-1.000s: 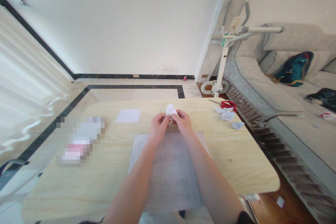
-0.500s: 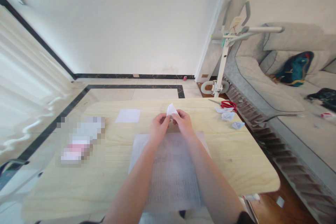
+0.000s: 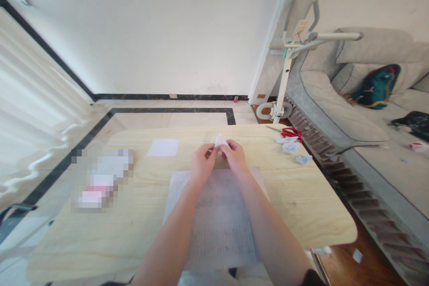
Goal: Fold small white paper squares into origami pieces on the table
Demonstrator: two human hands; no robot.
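A small piece of white folded paper (image 3: 220, 140) points upward between my two hands, just above the far part of the table. My left hand (image 3: 203, 158) pinches its left side, thumb and fingers closed. On the other side my right hand (image 3: 234, 155) grips it the same way, thumb pressed over the lower edge. The fingers hide the paper's lower part. Beneath my forearms lies a large printed sheet (image 3: 221, 223). Flat white paper (image 3: 162, 147) rests to the left of my hands.
Red-handled scissors (image 3: 291, 133) lie at the table's far right corner, beside several folded paper pieces (image 3: 290, 146). A blurred-out object (image 3: 103, 178) is on the left of the wooden table (image 3: 311, 205). A grey sofa (image 3: 338, 103) and a white exercise frame (image 3: 284, 76) stand to the right.
The folded paper's tip has turned slightly and looks narrower between my fingers. Both hands keep their hold in nearly the same place.
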